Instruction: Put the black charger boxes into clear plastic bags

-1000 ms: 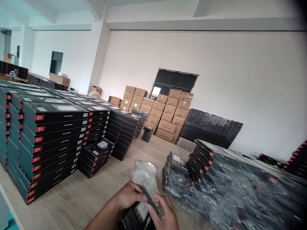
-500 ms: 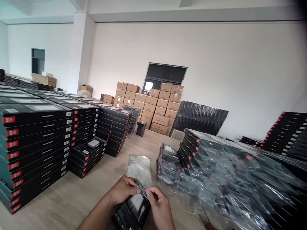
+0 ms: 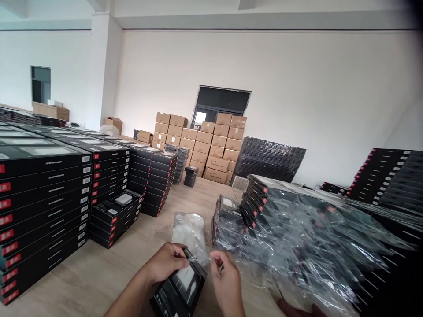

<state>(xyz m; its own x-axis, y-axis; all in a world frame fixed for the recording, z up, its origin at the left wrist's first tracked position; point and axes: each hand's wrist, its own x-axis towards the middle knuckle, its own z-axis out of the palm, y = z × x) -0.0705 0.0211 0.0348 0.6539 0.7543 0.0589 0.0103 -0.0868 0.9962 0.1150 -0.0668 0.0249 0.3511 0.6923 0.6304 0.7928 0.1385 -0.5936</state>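
A black box (image 3: 178,286) with a white device pictured on its front tilts in front of me at the bottom middle. My left hand (image 3: 168,264) grips its upper left edge, thumb on the front face. Just right of the box's top corner, my right hand (image 3: 226,279) is closed in a pinch, apart from the box. Shiny clear film shows near those fingertips, but what they hold is too small to make out. Behind the hands, crumpled clear plastic bags (image 3: 188,231) lie on the table (image 3: 132,259).
Tall stacks of black boxes (image 3: 49,211) stand at left, with a lower stack (image 3: 115,215) beside them. At right are a short stack (image 3: 228,220) and a large heap of plastic-wrapped boxes (image 3: 297,233). Another person's hand (image 3: 300,308) shows at bottom right. Cardboard cartons (image 3: 201,145) line the wall.
My right hand has moved right, away from the box's top edge, still pinched. My left hand keeps its grip on the box. The view has turned slightly right.
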